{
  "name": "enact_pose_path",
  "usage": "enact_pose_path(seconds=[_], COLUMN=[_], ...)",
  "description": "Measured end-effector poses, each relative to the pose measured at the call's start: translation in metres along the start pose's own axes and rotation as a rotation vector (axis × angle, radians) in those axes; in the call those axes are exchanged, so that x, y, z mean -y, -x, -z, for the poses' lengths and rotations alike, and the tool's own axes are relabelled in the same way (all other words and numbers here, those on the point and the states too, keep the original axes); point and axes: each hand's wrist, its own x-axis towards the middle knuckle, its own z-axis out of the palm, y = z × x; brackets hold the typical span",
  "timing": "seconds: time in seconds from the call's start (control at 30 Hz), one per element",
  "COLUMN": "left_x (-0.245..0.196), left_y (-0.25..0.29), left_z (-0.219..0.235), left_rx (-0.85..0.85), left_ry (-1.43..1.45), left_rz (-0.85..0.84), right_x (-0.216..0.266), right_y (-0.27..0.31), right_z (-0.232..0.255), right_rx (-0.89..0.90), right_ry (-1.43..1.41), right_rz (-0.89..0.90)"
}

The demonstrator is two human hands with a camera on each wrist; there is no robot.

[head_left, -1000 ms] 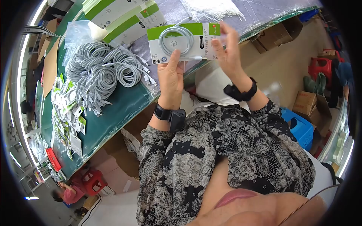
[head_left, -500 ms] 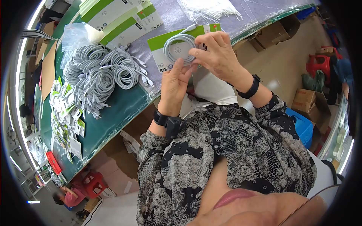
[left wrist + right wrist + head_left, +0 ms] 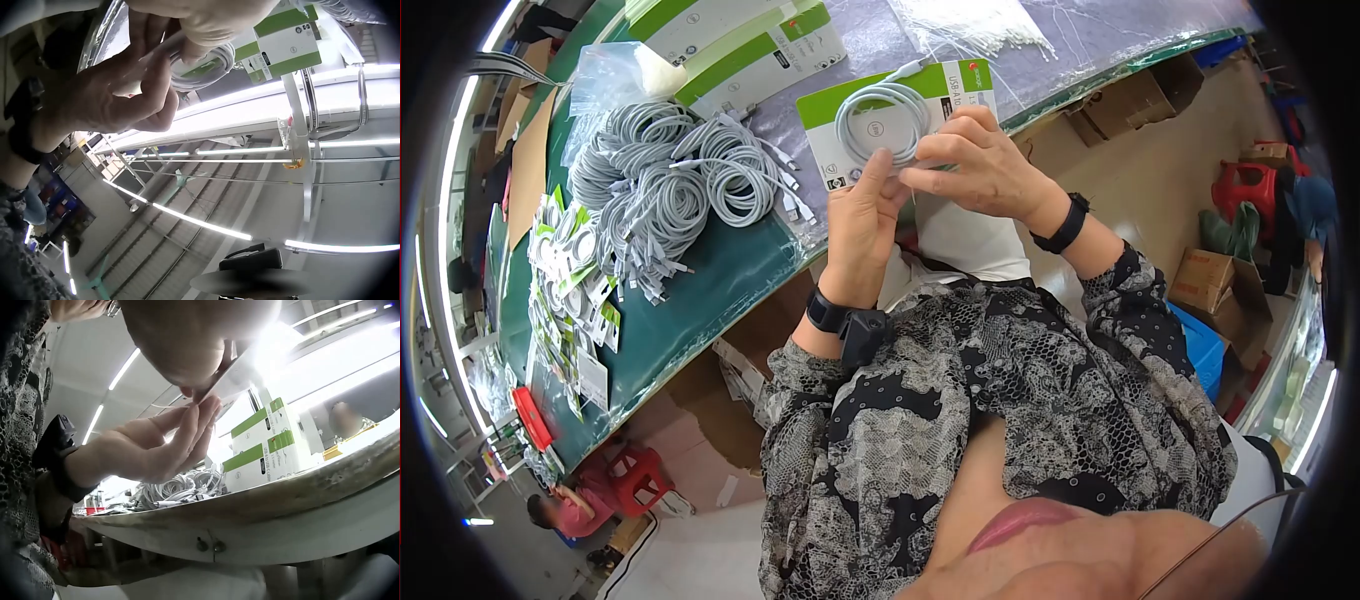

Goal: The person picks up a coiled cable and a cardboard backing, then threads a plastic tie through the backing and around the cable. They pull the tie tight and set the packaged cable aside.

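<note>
In the head view, a coiled light-grey USB cable (image 3: pixel 884 122) lies flat against a green-and-white packaging card (image 3: pixel 818 118), held up over the table's front edge. My left hand (image 3: pixel 862 225) pinches the card's lower edge, its thumb on the coil and its fingers behind. My right hand (image 3: pixel 983 170) works at the coil's lower right with bent fingers, pinching a thin white cable tie whose end hangs below the card. In the left wrist view my right hand (image 3: pixel 119 94) is close beside the coil (image 3: pixel 203 72); its fingertips partly hide the tie.
Left of the hands lies a heap of coiled grey cables (image 3: pixel 645 190). Finished-looking carded cables (image 3: pixel 575 275) are piled farther left. Behind stand stacked green-and-white cards (image 3: pixel 760 65), a clear plastic bag (image 3: pixel 605 80) and a bundle of white ties (image 3: pixel 985 25). Cardboard boxes (image 3: pixel 1210 280) sit on the floor.
My right hand has come from the card's right end to the coil's lower right, and its fingers have since shifted slightly lower. My left hand keeps its hold on the card.
</note>
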Motion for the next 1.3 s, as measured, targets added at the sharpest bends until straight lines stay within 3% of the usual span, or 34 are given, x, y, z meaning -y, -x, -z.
enact_pose_path(seconds=[0.3, 0.37, 0.4, 0.47, 0.73, 0.8, 0.93, 1.0, 1.07, 1.13, 1.2, 1.3], left_x=[0.004, 0.006, 0.006, 0.005, -0.013, -0.017, -0.026, -0.028, -0.027, -0.031, -0.034, -0.031], left_y=[0.012, 0.015, 0.012, 0.007, 0.004, 0.004, 0.009, 0.010, 0.001, 0.001, 0.000, 0.002], left_z=[-0.025, -0.018, -0.021, -0.029, -0.036, -0.036, -0.044, -0.045, -0.042, -0.044, -0.045, -0.044], left_rx=[-0.020, -0.054, -0.044, 0.135, 0.324, 0.348, 0.312, 0.206, 0.205, 0.209, 0.218, 0.280], left_ry=[-0.049, -0.824, -0.822, -0.911, -1.009, -1.000, -1.016, -1.024, -0.921, -0.922, -0.916, -0.923], left_rz=[-0.159, -0.624, -0.635, -1.108, -1.381, -1.391, -1.393, -1.390, -1.416, -1.453, -1.493, -1.481], right_x=[0.002, 0.001, 0.003, 0.003, 0.009, 0.008, 0.007, 0.007, 0.013, 0.019, 0.031, 0.057], right_y=[-0.001, 0.001, 0.002, 0.000, -0.005, 0.000, -0.012, -0.026, -0.031, -0.040, -0.040, -0.040], right_z=[0.002, -0.002, -0.005, -0.006, -0.006, -0.007, -0.001, -0.001, 0.003, 0.009, 0.001, 0.003], right_rx=[-0.147, -0.194, -0.268, -0.345, -0.396, -0.293, -0.291, -0.453, -0.420, -0.380, -0.449, -0.643], right_ry=[-0.091, -0.130, -0.130, -0.120, -0.204, -0.430, -0.469, -0.135, -0.118, -0.032, -0.354, -1.850], right_rz=[-0.113, -0.121, -0.119, -0.107, -0.175, -0.282, -0.262, -0.079, -0.114, -0.265, -0.494, -1.223])
